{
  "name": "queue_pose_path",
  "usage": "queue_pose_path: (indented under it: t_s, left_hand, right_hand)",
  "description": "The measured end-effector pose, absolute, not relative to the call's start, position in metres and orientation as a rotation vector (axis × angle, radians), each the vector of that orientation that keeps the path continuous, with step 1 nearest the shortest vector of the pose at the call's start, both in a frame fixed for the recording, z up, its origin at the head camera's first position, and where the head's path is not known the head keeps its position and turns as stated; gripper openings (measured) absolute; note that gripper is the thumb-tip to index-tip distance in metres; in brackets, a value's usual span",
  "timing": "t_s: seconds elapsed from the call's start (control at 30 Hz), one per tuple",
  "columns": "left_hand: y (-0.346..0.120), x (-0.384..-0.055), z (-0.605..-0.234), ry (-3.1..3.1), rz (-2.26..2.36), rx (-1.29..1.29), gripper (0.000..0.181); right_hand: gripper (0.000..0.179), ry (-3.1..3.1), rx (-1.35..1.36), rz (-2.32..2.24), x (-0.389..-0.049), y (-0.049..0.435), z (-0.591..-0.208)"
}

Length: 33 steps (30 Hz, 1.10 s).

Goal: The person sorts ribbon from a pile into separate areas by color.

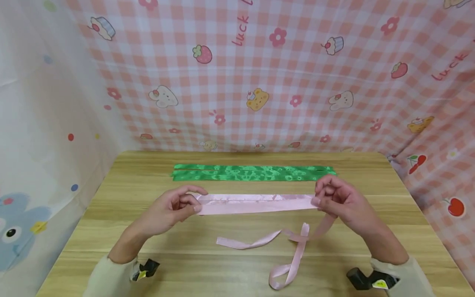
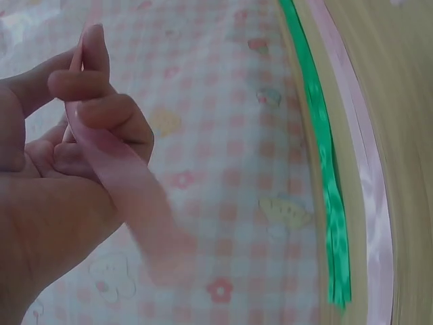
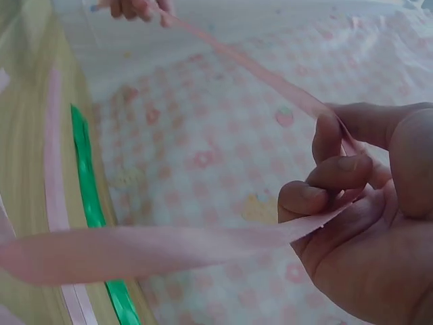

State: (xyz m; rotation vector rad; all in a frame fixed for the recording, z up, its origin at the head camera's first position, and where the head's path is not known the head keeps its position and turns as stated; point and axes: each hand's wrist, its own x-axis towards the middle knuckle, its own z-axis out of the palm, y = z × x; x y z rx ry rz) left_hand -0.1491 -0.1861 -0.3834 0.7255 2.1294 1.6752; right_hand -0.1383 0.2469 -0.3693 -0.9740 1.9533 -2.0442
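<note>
A pink satin ribbon (image 1: pixel 256 207) is stretched level between my two hands, above the table. My left hand (image 1: pixel 165 210) pinches its left part between thumb and fingers; in the left wrist view a short tail of the ribbon (image 2: pixel 145 196) hangs below the curled fingers. With thumb and curled fingers, my right hand (image 1: pixel 345 204) grips the other part, and a longer tail (image 3: pixel 149 254) runs down from it. Another pink strip (image 2: pixel 372 196) lies flat on the table, seen just behind the held ribbon in the head view.
Green ribbon strips (image 1: pixel 252 173) lie side by side near the back of the wooden table (image 1: pixel 148 255). Nearer me, pink ribbon (image 1: pixel 297 260) lies loosely curled; whether it joins the held tail I cannot tell. A checked cloth (image 1: pixel 237 82) hangs behind the table.
</note>
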Motion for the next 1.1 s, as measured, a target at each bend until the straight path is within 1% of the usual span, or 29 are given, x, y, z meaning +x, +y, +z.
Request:
queue_pose_path:
  t_s: [0.13,0.27,0.4,0.6,0.7,0.83,0.93,1.1]
  left_hand:
    - [-0.199,-0.151,-0.387,2.202,1.667,0.71,0.03]
    - [-0.214,-0.151,-0.389,2.213,1.661,0.678,0.032]
    - [-0.228,-0.153,-0.39,2.239,1.65,0.644,0.036]
    - [-0.25,-0.163,-0.402,2.353,1.581,0.582,0.032]
    - [-0.261,-0.166,-0.408,2.312,1.601,0.566,0.032]
    - [-0.272,-0.168,-0.413,2.267,1.636,0.55,0.036]
    - [-0.277,-0.169,-0.415,2.302,1.633,0.505,0.034]
    - [-0.286,-0.17,-0.419,2.298,1.662,0.45,0.026]
  right_hand:
    - [0.029,1.983,-0.958,-2.002,-0.14,0.264,-0.369]
    - [0.03,1.985,-0.963,-1.973,-0.142,0.278,-0.37]
    - [0.027,2.009,-0.974,-1.947,-0.143,0.292,-0.374]
    - [0.026,2.048,-0.951,-1.943,-0.146,0.311,-0.38]
    - [0.025,2.081,-0.9,-1.94,-0.147,0.319,-0.384]
    - [0.018,2.228,-0.767,-1.89,-0.147,0.328,-0.389]
    - [0.014,2.296,-0.704,-1.864,-0.148,0.336,-0.393]
    - [0.018,2.289,-0.705,-1.886,-0.151,0.348,-0.402]
